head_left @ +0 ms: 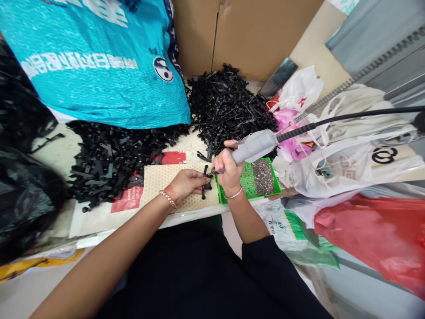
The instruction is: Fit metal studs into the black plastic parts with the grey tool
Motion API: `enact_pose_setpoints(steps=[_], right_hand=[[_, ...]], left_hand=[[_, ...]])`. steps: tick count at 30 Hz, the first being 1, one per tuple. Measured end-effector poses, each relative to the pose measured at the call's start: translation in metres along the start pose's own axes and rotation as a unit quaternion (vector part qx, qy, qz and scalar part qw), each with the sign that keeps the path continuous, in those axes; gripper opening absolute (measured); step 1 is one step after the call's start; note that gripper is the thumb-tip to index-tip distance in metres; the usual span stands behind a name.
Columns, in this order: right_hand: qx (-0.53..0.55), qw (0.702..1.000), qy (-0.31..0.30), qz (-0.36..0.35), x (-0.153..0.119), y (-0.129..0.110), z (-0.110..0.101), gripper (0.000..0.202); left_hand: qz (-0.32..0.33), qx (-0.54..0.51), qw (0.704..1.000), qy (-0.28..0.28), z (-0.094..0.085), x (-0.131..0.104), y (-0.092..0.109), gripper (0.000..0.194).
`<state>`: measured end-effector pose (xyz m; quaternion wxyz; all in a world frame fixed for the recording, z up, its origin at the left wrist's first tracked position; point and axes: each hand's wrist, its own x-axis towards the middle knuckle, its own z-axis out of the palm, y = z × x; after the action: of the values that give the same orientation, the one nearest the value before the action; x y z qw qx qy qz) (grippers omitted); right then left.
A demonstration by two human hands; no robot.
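Note:
My left hand pinches a small black plastic part over a beige honeycomb mat. My right hand grips a grey powered screwdriver whose black cable runs off to the right; its tip points at the black part. Just right of my right hand lies a green tray holding a heap of small grey screws.
Piles of black plastic parts lie at left and at the back. A blue sack and a cardboard box stand behind. White plastic bags, a red bag and a black bag crowd the sides.

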<state>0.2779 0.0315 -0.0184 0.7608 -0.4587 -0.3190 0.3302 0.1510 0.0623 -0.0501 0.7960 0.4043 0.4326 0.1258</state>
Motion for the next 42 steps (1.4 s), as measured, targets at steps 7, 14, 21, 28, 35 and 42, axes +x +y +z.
enact_pose_setpoints(steps=[7, 14, 21, 28, 35, 42], right_hand=[[0.018, 0.994, -0.105, 0.007, 0.004, 0.012, -0.007, 0.028], [0.002, 0.99, -0.142, 0.026, 0.006, 0.017, -0.006, 0.033], [-0.015, 0.998, -0.055, -0.021, -0.002, -0.021, -0.005, 0.037], [-0.054, 0.998, 0.011, -0.024, -0.032, -0.03, -0.041, 0.031], [-0.049, 0.998, 0.024, -0.009, -0.038, -0.015, -0.05, 0.033], [-0.036, 0.999, 0.002, 0.0, -0.038, -0.012, -0.052, 0.026]], left_hand=[[-0.006, 0.014, 1.0, -0.003, -0.002, 0.001, 0.001, 0.037], [-0.003, 0.011, 1.0, -0.002, -0.002, -0.001, 0.003, 0.034], [-0.003, -0.016, 1.0, -0.007, -0.004, 0.0, 0.003, 0.033], [-0.007, -0.044, 0.999, 0.025, -0.002, -0.003, 0.004, 0.019], [-0.001, -0.047, 0.999, 0.028, -0.001, -0.006, 0.006, 0.019], [0.019, -0.056, 0.998, 0.008, -0.006, -0.005, -0.002, 0.031]])
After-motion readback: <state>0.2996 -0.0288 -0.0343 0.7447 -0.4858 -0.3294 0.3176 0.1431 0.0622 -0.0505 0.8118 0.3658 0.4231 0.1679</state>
